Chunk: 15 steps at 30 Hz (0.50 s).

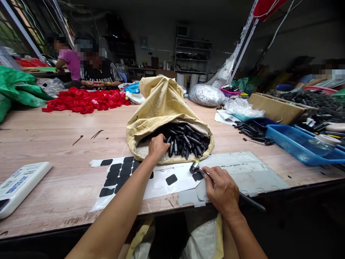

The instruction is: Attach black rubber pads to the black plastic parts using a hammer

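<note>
A yellow woven sack lies on its side on the table, its mouth facing me. Inside is a heap of black pen-shaped parts. My left hand reaches into the left side of the mouth, fingers curled on a black part at the heap's edge; its fingertips are partly hidden. My right hand grips the handle of a small hammer, whose metal head is just above the sheet in front of the sack. Black rounded-square stickers are on a white backing sheet under my arms.
Red parts are heaped at the back left, near two people. At left lies a white device. Right of the sack are blue trays, a cardboard box, a clear plastic bag and more black parts.
</note>
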Each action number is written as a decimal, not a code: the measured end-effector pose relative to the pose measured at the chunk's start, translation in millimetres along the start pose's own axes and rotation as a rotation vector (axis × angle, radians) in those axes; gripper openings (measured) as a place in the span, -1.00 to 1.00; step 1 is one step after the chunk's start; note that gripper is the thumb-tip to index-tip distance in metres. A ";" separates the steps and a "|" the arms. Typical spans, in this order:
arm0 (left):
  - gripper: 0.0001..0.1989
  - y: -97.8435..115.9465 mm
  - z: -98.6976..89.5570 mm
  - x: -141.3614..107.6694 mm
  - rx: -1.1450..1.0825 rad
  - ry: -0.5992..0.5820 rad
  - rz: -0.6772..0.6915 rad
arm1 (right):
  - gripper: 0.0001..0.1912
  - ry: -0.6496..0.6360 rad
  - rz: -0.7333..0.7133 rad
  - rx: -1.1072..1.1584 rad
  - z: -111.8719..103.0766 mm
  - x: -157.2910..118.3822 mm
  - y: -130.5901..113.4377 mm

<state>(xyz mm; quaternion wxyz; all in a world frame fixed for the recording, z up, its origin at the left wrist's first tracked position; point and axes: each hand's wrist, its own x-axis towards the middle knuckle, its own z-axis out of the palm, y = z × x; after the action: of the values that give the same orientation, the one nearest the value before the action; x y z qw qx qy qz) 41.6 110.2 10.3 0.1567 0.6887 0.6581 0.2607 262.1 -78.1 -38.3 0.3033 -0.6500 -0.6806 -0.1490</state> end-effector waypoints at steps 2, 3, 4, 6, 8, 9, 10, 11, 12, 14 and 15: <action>-0.70 -2.5 -2.4 -4.7 -0.003 -0.007 0.004 | -0.74 -0.006 0.004 0.000 0.2 -0.2 0.3; -0.70 -4.0 -5.7 -7.5 -0.006 -0.010 0.008 | -0.74 -0.010 0.007 0.001 0.2 -0.3 0.3; -0.71 -5.6 -10.2 -11.1 -0.010 -0.012 0.013 | -0.74 -0.015 0.010 0.001 0.0 -0.3 0.2; -0.74 -8.6 -21.8 -22.0 -0.016 -0.011 0.026 | -0.74 -0.025 0.017 0.000 -0.5 -0.2 -0.5; -0.78 -10.7 -34.0 -39.5 -0.060 -0.045 0.065 | -0.75 -0.027 0.021 0.001 -1.3 0.1 -1.5; -0.78 -11.5 -38.9 -50.5 -0.111 -0.094 0.099 | -0.75 -0.024 0.023 0.001 -1.6 0.3 -2.1; -0.77 -12.2 -42.4 -62.4 -0.174 -0.161 0.139 | -0.76 -0.018 0.023 -0.001 -1.8 0.4 -2.5; -0.75 -12.9 -44.0 -74.5 -0.242 -0.235 0.180 | -0.76 -0.013 0.023 -0.003 -1.9 0.5 -2.8; -0.75 -13.8 -43.5 -86.1 -0.297 -0.300 0.220 | -0.76 -0.009 0.022 -0.004 -1.8 0.6 -2.8; -0.77 -16.3 -37.0 -105.1 -0.334 -0.364 0.289 | -0.76 -0.006 0.017 -0.002 -1.4 1.1 -1.9; -0.79 -18.0 -31.9 -111.8 -0.326 -0.358 0.320 | -0.76 -0.008 0.016 0.001 -1.2 1.5 -1.1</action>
<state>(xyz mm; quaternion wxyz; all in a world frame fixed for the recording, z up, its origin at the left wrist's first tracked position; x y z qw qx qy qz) 9.0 -2.8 9.2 0.3358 0.7847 0.4523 0.2586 261.4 -77.7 -36.3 0.3021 -0.6558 -0.6767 -0.1440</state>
